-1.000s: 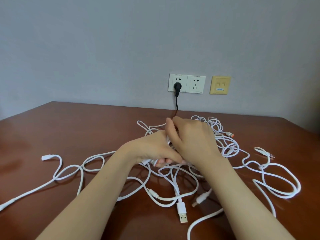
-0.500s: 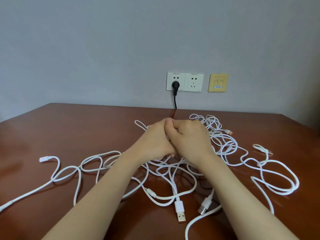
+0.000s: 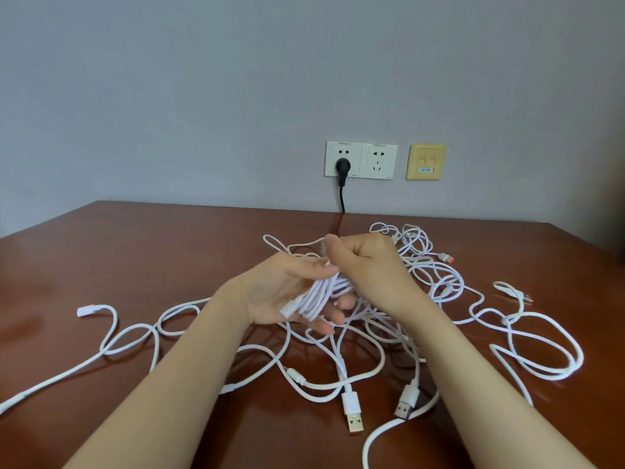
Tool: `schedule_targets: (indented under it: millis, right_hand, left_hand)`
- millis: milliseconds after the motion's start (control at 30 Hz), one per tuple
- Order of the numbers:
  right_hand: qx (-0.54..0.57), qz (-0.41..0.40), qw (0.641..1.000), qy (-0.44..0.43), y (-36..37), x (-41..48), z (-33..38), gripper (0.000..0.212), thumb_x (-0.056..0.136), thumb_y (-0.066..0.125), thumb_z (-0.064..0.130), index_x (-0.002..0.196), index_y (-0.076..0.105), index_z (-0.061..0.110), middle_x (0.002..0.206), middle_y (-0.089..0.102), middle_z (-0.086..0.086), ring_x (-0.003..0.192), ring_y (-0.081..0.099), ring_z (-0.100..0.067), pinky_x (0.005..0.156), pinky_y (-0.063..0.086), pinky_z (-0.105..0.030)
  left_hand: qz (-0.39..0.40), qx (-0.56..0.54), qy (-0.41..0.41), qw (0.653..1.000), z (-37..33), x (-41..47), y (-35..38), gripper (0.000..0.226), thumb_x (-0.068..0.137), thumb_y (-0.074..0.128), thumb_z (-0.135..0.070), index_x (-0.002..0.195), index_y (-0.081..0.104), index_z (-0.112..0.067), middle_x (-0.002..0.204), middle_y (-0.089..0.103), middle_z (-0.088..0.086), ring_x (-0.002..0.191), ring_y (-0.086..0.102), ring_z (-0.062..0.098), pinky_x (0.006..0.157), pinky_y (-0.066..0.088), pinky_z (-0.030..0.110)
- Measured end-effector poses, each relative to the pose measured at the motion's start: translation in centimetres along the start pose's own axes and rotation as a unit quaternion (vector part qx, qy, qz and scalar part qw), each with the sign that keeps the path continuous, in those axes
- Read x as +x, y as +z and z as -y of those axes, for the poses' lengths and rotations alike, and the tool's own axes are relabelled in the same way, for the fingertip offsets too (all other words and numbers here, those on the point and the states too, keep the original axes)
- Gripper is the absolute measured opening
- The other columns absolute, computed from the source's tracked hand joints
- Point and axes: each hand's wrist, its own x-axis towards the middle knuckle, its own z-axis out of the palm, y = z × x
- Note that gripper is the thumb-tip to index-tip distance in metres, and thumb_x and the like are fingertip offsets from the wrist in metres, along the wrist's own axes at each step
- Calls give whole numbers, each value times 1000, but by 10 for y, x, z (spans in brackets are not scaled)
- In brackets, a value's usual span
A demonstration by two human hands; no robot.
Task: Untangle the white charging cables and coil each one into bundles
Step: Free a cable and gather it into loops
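Several white charging cables (image 3: pixel 527 336) lie tangled across the brown table (image 3: pixel 135 258). My left hand (image 3: pixel 287 292) is turned palm up at the middle, and a small coil of white cable (image 3: pixel 321 294) lies across its fingers, the thumb over the strands. My right hand (image 3: pixel 368 265) is just behind it, fingers curled, pinching a strand at the top of the coil. Two USB plugs (image 3: pixel 351 411) lie near the front edge below my hands. One long cable trails left to a white connector (image 3: pixel 89 309).
A double wall socket (image 3: pixel 360 160) holds a black plug (image 3: pixel 342 165) whose cord drops behind the table. A yellow network plate (image 3: pixel 425 161) sits to its right. An orange-tipped connector (image 3: pixel 446 257) lies at the back right of the tangle.
My left hand has turned palm up and opened out under the coil, which now shows in it. My right hand has lifted slightly behind it, still holding a strand.
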Motion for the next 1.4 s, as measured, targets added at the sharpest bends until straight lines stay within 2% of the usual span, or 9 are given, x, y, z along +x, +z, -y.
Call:
schedule_targets:
  millis: [167, 400, 567, 700, 767, 867, 967, 1167, 1400]
  right_hand:
    - [-56, -27, 998, -16, 2, 3, -2, 57, 94, 49, 27, 42, 31, 15, 39, 23, 8, 41, 24, -9, 50, 23, -28]
    - [-183, -101, 976, 55, 9, 3, 2, 57, 93, 44, 33, 39, 39, 15, 40, 39, 1, 52, 42, -20, 49, 26, -30]
    - [-204, -117, 970, 64, 5, 3, -1, 53, 94, 42, 36, 44, 38, 17, 48, 41, 0, 63, 44, -24, 49, 24, -29]
    - [-286, -98, 951, 65, 1, 4, 0, 49, 90, 30, 61, 68, 50, 22, 69, 56, 2, 75, 49, -21, 62, 31, -30]
    - [-314, -96, 941, 78, -8, 4, -1, 56, 88, 31, 64, 61, 48, 18, 63, 54, 3, 70, 51, -20, 61, 32, -30]
    - [-200, -71, 975, 62, -23, 3, -2, 53, 89, 52, 42, 45, 35, 18, 39, 33, 7, 45, 35, -9, 52, 28, -28]
    - [-23, -27, 999, 23, -29, 4, -2, 37, 90, 57, 20, 53, 51, 19, 39, 30, 11, 39, 28, -5, 49, 26, -20]
    - [48, -55, 997, -16, -21, 9, -1, 27, 88, 61, 16, 63, 59, 24, 46, 45, 14, 46, 39, 1, 51, 32, -11]
    - [133, -9, 988, 77, -25, 14, -9, 19, 83, 63, 17, 65, 63, 17, 48, 59, 16, 47, 53, 5, 52, 43, -10]
  left_hand:
    - [-6, 48, -43, 998, -5, -8, -6, 55, 62, 79, -41, 102, 54, -12, 74, 64, 1, 57, 63, 11, 48, 55, 22]
    - [-162, 246, -63, 954, -16, -5, 12, 11, 93, 51, -20, 90, 57, -11, 76, 57, -1, 60, 59, 6, 53, 50, 19]
    - [-233, 356, -35, 904, -10, 8, 22, 17, 99, 42, -19, 85, 51, -19, 77, 50, -2, 61, 56, 6, 48, 45, 14]
    - [-277, 355, -35, 892, -9, 9, 15, 20, 101, 40, -21, 99, 57, -11, 76, 50, -1, 57, 53, 6, 46, 41, 15]
    - [-302, 337, -35, 891, -10, 6, 11, 22, 101, 41, -21, 97, 60, -11, 74, 52, -1, 53, 51, 5, 44, 40, 17]
    - [-312, 322, -53, 892, -13, 0, 7, 23, 100, 42, -19, 88, 60, -14, 71, 52, 0, 50, 50, 5, 42, 38, 18]
    - [-267, 355, -80, 892, -14, -3, 7, 22, 100, 42, -19, 97, 61, -8, 73, 51, 1, 49, 53, 4, 43, 40, 16]
    - [-139, 424, -83, 891, -12, -1, 24, 21, 99, 44, -17, 105, 58, -2, 66, 59, -9, 57, 53, 15, 50, 38, 20]
    - [-145, 408, 17, 901, -14, 1, 34, 23, 98, 45, -11, 85, 59, -25, 55, 53, -18, 49, 50, 1, 47, 35, 15]
